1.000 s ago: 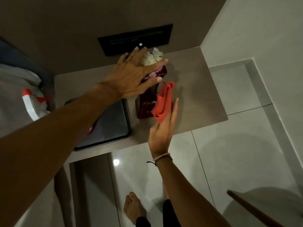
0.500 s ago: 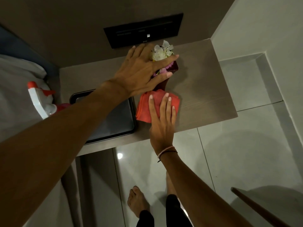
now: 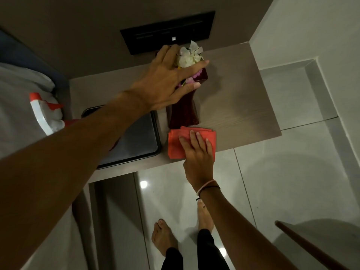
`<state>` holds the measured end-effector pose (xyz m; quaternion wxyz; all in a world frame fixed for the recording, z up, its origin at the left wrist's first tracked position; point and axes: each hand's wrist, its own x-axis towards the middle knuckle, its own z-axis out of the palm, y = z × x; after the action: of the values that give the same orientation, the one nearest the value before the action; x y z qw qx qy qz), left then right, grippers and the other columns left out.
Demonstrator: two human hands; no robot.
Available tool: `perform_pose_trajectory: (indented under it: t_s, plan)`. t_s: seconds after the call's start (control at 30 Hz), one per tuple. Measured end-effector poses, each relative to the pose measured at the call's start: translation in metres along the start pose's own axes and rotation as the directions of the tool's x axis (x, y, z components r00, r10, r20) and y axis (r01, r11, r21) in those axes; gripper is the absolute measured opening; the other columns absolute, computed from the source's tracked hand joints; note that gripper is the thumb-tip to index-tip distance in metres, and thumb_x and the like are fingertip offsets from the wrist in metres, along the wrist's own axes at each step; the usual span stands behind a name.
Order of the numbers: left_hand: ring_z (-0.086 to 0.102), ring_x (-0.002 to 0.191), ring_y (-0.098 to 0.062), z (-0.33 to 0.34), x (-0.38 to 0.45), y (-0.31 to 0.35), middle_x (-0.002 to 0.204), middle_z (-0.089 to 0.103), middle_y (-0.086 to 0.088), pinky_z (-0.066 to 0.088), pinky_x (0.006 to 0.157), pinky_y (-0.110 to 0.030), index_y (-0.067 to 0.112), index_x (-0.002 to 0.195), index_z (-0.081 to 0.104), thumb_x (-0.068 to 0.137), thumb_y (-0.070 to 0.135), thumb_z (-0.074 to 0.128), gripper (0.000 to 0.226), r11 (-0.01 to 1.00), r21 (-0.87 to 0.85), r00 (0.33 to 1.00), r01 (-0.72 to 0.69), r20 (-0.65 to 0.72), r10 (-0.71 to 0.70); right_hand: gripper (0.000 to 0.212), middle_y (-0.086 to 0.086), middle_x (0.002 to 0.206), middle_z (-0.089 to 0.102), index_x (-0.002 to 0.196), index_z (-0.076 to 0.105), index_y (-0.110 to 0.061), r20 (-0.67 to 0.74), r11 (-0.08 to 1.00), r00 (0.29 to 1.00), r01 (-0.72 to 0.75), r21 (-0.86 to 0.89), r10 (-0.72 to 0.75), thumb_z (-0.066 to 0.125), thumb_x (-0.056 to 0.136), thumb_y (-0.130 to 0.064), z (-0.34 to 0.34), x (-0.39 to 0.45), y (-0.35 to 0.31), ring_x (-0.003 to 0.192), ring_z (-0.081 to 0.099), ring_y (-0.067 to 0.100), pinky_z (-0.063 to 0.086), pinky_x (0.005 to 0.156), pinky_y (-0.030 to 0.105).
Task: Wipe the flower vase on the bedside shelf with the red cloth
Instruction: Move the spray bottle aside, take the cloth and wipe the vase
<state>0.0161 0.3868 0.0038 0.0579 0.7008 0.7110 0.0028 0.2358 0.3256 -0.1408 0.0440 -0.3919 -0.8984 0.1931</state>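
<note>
A dark red flower vase point(image 3: 184, 112) with white and pink flowers point(image 3: 189, 56) stands on the pale wooden bedside shelf point(image 3: 239, 106). My left hand point(image 3: 169, 80) grips the vase around its top, fingers spread across the flowers. The folded red cloth point(image 3: 175, 145) lies flat on the shelf just in front of the vase's foot, near the front edge. My right hand point(image 3: 198, 154) presses flat on the cloth with straight fingers.
A dark tray point(image 3: 136, 141) sits on the shelf left of the vase. A white and red spray bottle point(image 3: 45, 115) lies on the bed at left. A black switch panel point(image 3: 167, 30) is on the wall behind. Below are floor tiles, my bare feet point(image 3: 163, 236) and a wooden edge point(image 3: 303, 244).
The red cloth has come down off the vase's side onto the shelf in front of it, with my right hand flat on it. My left hand stays on the vase top.
</note>
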Motion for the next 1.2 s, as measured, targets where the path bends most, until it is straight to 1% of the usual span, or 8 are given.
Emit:
perform_pose_trajectory:
  t_s: [0.07, 0.17, 0.27, 0.37, 0.5, 0.63, 0.83, 1.2]
  plan:
    - [0.038, 0.136, -0.042, -0.002, 0.004, -0.003, 0.154, 0.035, -0.029, 0.033, 0.119, -0.052, 0.036, 0.158, 0.028, 0.1, 0.059, 0.025, 0.063, 1.0, -0.021, 1.0, 0.006, -0.003, -0.006, 0.052, 0.021, 0.151, 0.05, 0.145, 0.051, -0.007, -0.116, 0.973, 0.986, -0.092, 0.213, 0.119, 0.062, 0.095, -0.009, -0.009, -0.004, -0.003, 0.14, 0.045, 0.043, 0.045, 0.107, 0.065]
    - [0.036, 0.138, -0.044, -0.003, 0.009, -0.008, 0.154, 0.035, -0.03, 0.027, 0.121, -0.051, 0.034, 0.159, 0.028, 0.102, 0.054, 0.03, 0.059, 0.999, -0.031, 1.0, -0.006, -0.011, 0.006, 0.06, 0.022, 0.154, 0.045, 0.148, 0.045, -0.004, -0.308, 0.868, 0.896, -0.148, 0.474, 0.321, 0.032, 0.105, -0.043, -0.021, -0.004, -0.015, 0.14, 0.046, 0.04, 0.055, 0.1, 0.058]
    - [0.038, 0.135, -0.042, -0.003, 0.011, -0.01, 0.153, 0.036, -0.028, 0.029, 0.121, -0.051, 0.036, 0.159, 0.027, 0.103, 0.054, 0.031, 0.059, 0.999, -0.041, 1.0, -0.003, -0.001, 0.003, 0.048, 0.025, 0.161, 0.03, 0.151, 0.041, -0.007, -0.415, 0.894, 0.863, -0.087, 0.439, 0.287, 0.039, 0.107, -0.024, -0.02, 0.014, -0.019, 0.15, 0.029, 0.039, 0.044, 0.111, 0.06]
    - [0.038, 0.135, -0.044, -0.001, 0.012, -0.01, 0.152, 0.036, -0.027, 0.03, 0.121, -0.054, 0.037, 0.158, 0.028, 0.103, 0.055, 0.031, 0.058, 0.998, -0.056, 1.0, 0.018, 0.012, -0.018, 0.054, 0.026, 0.164, 0.021, 0.154, 0.037, -0.011, -0.31, 0.954, 0.941, -0.039, 0.297, 0.135, 0.047, 0.101, -0.01, -0.01, 0.037, -0.022, 0.153, 0.017, 0.04, 0.035, 0.116, 0.063]
    - [0.039, 0.135, -0.045, -0.001, 0.013, -0.01, 0.152, 0.037, -0.028, 0.03, 0.12, -0.054, 0.035, 0.158, 0.029, 0.102, 0.055, 0.03, 0.059, 0.998, -0.062, 1.0, 0.028, 0.003, -0.028, 0.056, 0.024, 0.164, 0.023, 0.156, 0.033, -0.017, -0.174, 0.998, 0.984, -0.021, 0.053, 0.03, 0.024, 0.103, -0.032, 0.006, 0.044, -0.018, 0.153, 0.017, 0.041, 0.028, 0.121, 0.06]
    - [0.034, 0.14, -0.044, -0.002, 0.015, -0.013, 0.155, 0.033, -0.028, 0.026, 0.123, -0.054, 0.036, 0.159, 0.026, 0.103, 0.054, 0.03, 0.059, 0.996, -0.079, 0.999, 0.037, 0.018, -0.035, 0.059, 0.023, 0.164, 0.024, 0.157, 0.03, -0.018, -0.129, 0.998, 0.991, 0.013, -0.066, -0.022, 0.042, 0.101, -0.033, 0.014, 0.039, -0.006, 0.153, 0.019, 0.041, 0.028, 0.121, 0.059]
    - [0.032, 0.141, -0.044, -0.001, 0.015, -0.014, 0.156, 0.032, -0.028, 0.026, 0.123, -0.056, 0.037, 0.159, 0.024, 0.101, 0.057, 0.027, 0.062, 0.996, -0.073, 0.999, 0.041, 0.03, -0.039, 0.061, 0.022, 0.166, 0.021, 0.158, 0.026, -0.019, -0.017, 0.996, 0.999, 0.038, -0.083, -0.04, 0.034, 0.1, -0.035, 0.011, 0.029, -0.003, 0.153, 0.017, 0.04, 0.029, 0.12, 0.059]
    - [0.038, 0.136, -0.043, -0.002, 0.012, -0.008, 0.153, 0.036, -0.028, 0.03, 0.12, -0.055, 0.034, 0.159, 0.026, 0.099, 0.056, 0.026, 0.064, 0.998, -0.06, 1.0, 0.025, 0.018, -0.024, 0.069, 0.018, 0.168, 0.01, 0.16, 0.016, -0.02, 0.116, 0.997, 0.991, 0.07, -0.022, -0.067, 0.052, 0.102, -0.03, 0.016, 0.011, -0.012, 0.155, 0.007, 0.038, 0.018, 0.124, 0.057]
